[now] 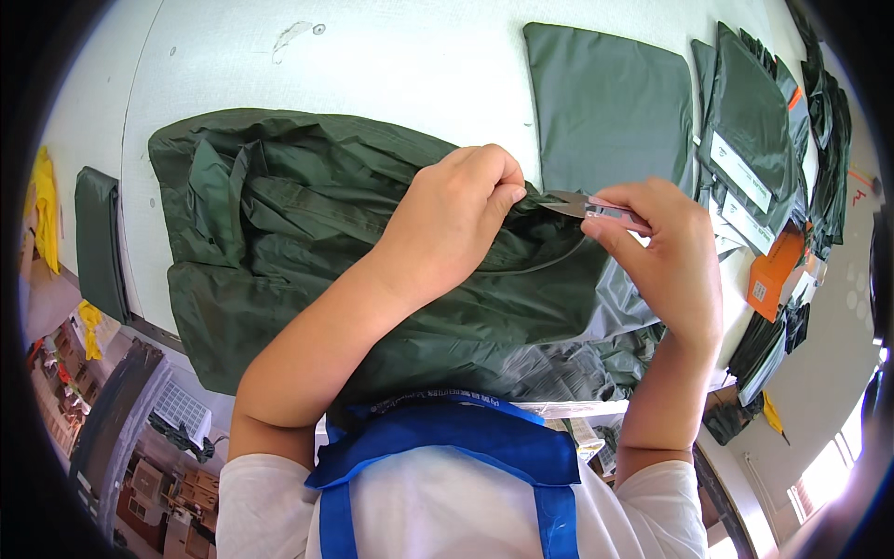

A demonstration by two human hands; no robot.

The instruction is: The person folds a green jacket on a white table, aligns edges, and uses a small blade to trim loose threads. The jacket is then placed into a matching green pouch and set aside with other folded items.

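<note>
A crumpled dark green garment or sheet of thin, shiny fabric (326, 224) lies spread on the white table in front of me. My left hand (456, 214) is closed in a pinch on the fabric's far right edge. My right hand (669, 247) holds thread snips (570, 205) with pinkish handles between thumb and fingers. The blades point left, at the pinched edge, close to my left thumb. Whether the tips touch a thread or the cloth, I cannot tell.
A folded dark green piece (615, 107) lies beyond the snips. At right are stacked green pieces with white labels (740, 172) and an orange packet (775, 270). A green folded bundle (101, 242) lies at the left on the white table (419, 65).
</note>
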